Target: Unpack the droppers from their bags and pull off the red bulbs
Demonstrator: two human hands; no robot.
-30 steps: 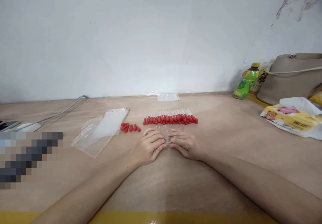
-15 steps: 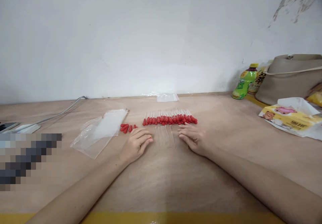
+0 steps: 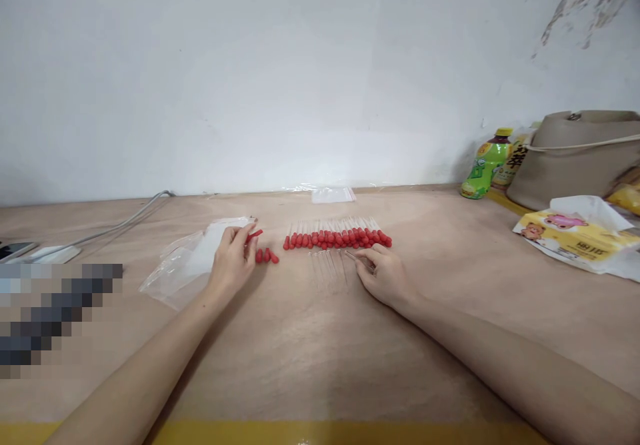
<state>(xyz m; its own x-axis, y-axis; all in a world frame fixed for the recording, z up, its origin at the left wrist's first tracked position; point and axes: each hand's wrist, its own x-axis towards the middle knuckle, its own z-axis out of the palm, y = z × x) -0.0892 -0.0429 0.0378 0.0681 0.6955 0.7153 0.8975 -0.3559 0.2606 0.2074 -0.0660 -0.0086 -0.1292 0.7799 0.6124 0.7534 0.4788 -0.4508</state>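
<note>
Stretching open, bare, between forearms: tabletop (image 3: 300,352), running nearer than fingers of left hand (image 3: 234,258) and right hand (image 3: 387,275) to yellow front edge (image 3: 260,434). Crowding left fingers: plastic bags (image 3: 173,285), loose red bulbs (image 3: 267,256). Lying just beyond right fingers: red-bulbed tubes (image 3: 345,238). Rising well past fingertips: white wall (image 3: 280,78). Clamping left fingertips on red bulb (image 3: 255,235), pointing it rightward, nearly crosswise. Pinching clear tube (image 3: 351,255) in right fingers, slanting it away leftward, near loose tubes (image 3: 329,268).
</note>
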